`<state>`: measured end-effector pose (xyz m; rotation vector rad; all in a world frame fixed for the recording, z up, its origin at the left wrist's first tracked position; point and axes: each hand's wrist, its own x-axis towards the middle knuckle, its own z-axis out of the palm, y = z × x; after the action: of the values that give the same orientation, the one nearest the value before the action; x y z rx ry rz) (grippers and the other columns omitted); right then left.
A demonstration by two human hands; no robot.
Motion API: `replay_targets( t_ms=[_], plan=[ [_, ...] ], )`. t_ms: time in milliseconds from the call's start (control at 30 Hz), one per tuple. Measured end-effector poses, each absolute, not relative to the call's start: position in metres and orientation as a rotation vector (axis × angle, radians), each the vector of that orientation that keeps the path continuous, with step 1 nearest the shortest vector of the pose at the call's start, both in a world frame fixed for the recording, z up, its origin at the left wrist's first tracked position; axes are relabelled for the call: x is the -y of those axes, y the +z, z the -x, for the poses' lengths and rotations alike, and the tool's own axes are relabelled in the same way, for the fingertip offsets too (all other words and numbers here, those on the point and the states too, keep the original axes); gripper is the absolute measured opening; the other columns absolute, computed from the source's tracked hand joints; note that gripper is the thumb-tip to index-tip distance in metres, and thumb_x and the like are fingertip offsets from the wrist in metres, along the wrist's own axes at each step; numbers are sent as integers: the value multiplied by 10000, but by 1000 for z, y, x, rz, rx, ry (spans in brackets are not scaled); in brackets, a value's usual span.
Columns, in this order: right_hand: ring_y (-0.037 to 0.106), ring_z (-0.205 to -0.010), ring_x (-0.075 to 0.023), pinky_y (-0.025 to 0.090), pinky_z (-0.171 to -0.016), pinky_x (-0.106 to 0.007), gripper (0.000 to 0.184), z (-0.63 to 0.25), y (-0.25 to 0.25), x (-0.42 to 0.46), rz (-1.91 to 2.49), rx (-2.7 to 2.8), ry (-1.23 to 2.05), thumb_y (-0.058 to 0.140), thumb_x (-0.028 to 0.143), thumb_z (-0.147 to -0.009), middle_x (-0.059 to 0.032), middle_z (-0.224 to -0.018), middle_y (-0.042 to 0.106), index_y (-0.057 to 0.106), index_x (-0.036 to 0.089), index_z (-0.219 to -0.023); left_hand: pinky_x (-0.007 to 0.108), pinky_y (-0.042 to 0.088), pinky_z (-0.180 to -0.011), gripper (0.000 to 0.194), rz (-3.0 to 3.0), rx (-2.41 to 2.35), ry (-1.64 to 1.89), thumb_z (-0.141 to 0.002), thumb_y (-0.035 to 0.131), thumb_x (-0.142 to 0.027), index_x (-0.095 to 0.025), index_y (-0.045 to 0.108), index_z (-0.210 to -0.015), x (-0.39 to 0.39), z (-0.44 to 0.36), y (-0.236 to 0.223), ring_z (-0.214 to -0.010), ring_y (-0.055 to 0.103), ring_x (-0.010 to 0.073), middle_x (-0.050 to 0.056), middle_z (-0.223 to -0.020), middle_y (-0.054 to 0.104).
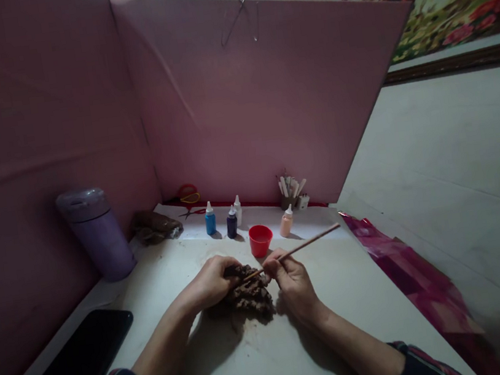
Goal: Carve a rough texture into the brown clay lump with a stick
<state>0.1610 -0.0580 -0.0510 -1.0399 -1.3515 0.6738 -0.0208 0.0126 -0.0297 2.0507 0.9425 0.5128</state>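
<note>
A rough, dark brown lump of what looks like clay (252, 299) rests on the white tabletop. My left hand (214, 282) grips its upper left side, fingers curled over the far edge. Between the fingers and thumb of my right hand (294, 284) is a thin wooden stick (313, 240), slanting up to the right. The stick's lower left end touches the top of the lump. Just beyond my hands stands a red cup (261, 240); its inside is mostly out of sight.
Small squeeze bottles, blue (210, 221), dark (231, 224), white (238, 211) and peach (286, 223), stand behind the cup. Farther back are scissors (189, 194) and a holder with sticks (291, 191). At left are a purple tumbler (99, 240), a brown bag (156, 227) and a black slab (66, 374).
</note>
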Motion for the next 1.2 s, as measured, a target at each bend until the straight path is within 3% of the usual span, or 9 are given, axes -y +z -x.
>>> replay_targets(
  t_ms=[100, 200, 333, 533, 700, 800, 933, 1067, 1200],
  plan=[
    [453, -486, -99, 385, -500, -216, 317, -164, -57, 46, 1004, 1226, 886, 540, 481, -895, 56, -522, 501, 538, 193, -761, 240, 435, -675, 302, -2054, -952, 504, -671, 504, -123, -108, 718, -884, -12, 21, -30, -777, 618, 184, 53, -829, 717],
    [357, -376, -72, 255, -371, -184, 401, -171, -62, 36, 999, 1119, 1087, 583, 582, -823, 78, -459, 464, 524, 189, -773, 242, 432, -661, 293, -2054, -978, 512, -679, 510, -146, -107, 723, -876, -12, 20, -31, -773, 615, 192, 50, -805, 714],
    [291, -346, -55, 166, -341, -178, 438, -175, -65, 34, 1036, 1101, 1124, 593, 611, -801, 81, -444, 455, 532, 177, -789, 247, 428, -652, 303, -2025, -1003, 518, -673, 522, -161, -98, 723, -891, -13, 19, -33, -752, 610, 192, 52, -795, 713],
    [390, -445, -89, 307, -435, -206, 332, -158, -69, 56, 1075, 1359, 808, 525, 485, -900, 61, -500, 447, 571, 180, -779, 249, 421, -663, 310, -2023, -1048, 533, -653, 522, -173, -113, 732, -873, -14, 18, -35, -732, 598, 183, 37, -758, 697],
    [584, -694, -168, 447, -649, -282, 219, -155, -63, 72, 998, 1755, 417, 493, 316, -941, -38, -757, 654, 662, 198, -868, 242, 398, -623, 270, -2030, -1068, 562, -639, 519, -179, -119, 719, -810, -15, 17, -38, -703, 580, 179, 29, -720, 674],
    [594, -711, -179, 446, -683, -302, 211, -157, -58, 76, 923, 1948, 312, 487, 278, -940, -49, -789, 685, 685, 208, -918, 235, 379, -596, 229, -2042, -1078, 578, -633, 514, -175, -122, 697, -759, -14, 16, -38, -681, 566, 171, 22, -685, 652],
    [610, -726, -177, 454, -683, -292, 196, -156, -59, 72, 948, 1793, 376, 506, 267, -934, -48, -797, 688, 689, 200, -909, 236, 382, -602, 211, -2045, -1071, 570, -640, 513, -167, -129, 689, -750, -14, 16, -38, -681, 561, 167, 18, -686, 646],
    [525, -590, -128, 408, -561, -244, 242, -157, -63, 67, 956, 1422, 549, 507, 318, -945, 5, -643, 570, 639, 188, -789, 247, 405, -647, 258, -2042, -1081, 571, -632, 515, -137, -129, 706, -806, -15, 15, -41, -727, 585, 180, 35, -744, 677],
    [439, -541, -110, 348, -524, -238, 253, -169, -57, 66, 901, 1189, 475, 479, 329, -965, 33, -600, 487, 600, 195, -788, 254, 415, -657, 289, -2045, -1106, 551, -629, 516, -116, -134, 708, -843, -16, 14, -41, -754, 597, 193, 45, -772, 689]
  ],
)
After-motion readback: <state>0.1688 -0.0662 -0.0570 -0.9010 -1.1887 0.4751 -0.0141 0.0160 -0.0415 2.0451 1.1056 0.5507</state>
